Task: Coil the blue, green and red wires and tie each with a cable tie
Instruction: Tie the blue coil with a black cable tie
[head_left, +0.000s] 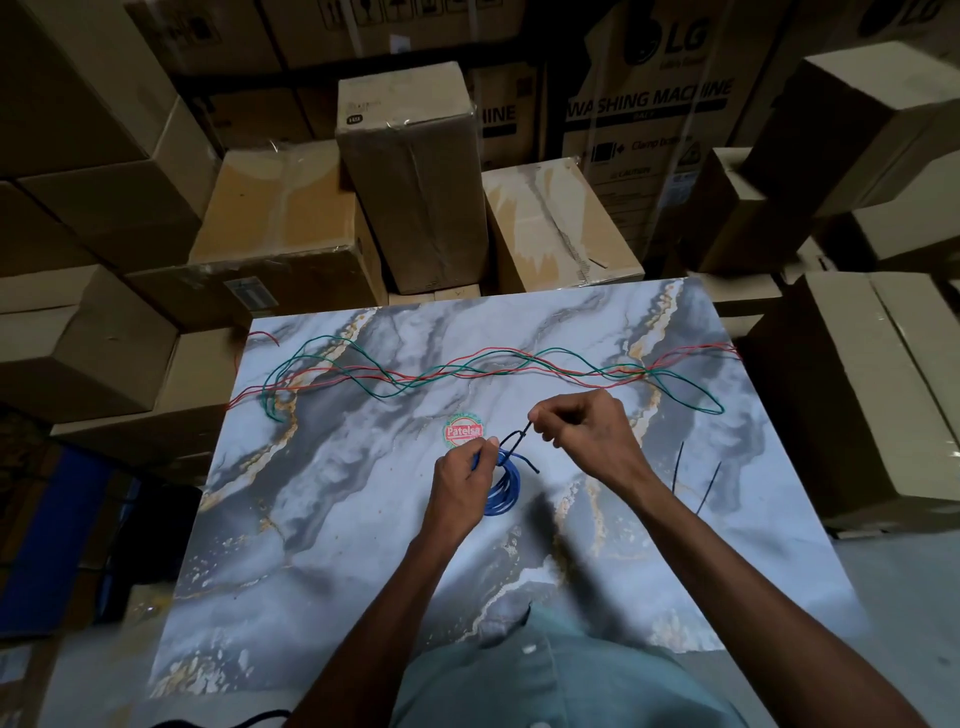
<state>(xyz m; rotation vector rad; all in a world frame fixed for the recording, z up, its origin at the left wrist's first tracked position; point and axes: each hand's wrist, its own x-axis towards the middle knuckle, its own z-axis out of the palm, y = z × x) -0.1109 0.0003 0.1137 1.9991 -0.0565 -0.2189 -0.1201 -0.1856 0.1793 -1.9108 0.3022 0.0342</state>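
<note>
Blue wire (503, 488): wound into a small tight coil of several thin, glossy loops; it sits between my hands, its far edge under my left fingertips and the rest lying on the counter (322, 519).
Cable tie (514, 442): thin black strip, looped over the far side of the coil, one end running up into my right fingers, a short tail poking out toward my right wrist.
Left hand (462, 488): fingers curled, pinching the coil where the tie crosses it.
Right hand (582, 431): fingertips pinching the tie's upper end, just beyond the coil.
Green wire (415, 387): uncoiled, thin, lying in long wavy passes across the counter beyond both hands.
Red wire (519, 371): uncoiled, tangled through the green one, its ends reaching the counter's edges on both sides.
Spare ties (696, 480): two black straight strips on the counter, right of my right forearm.
Counter surface: smooth, grey-white marble pattern with gold veins; round red-and-green sticker (463, 431) just beyond my left hand.
Surroundings: brown cardboard boxes (415, 171) stacked beyond the counter.
</note>
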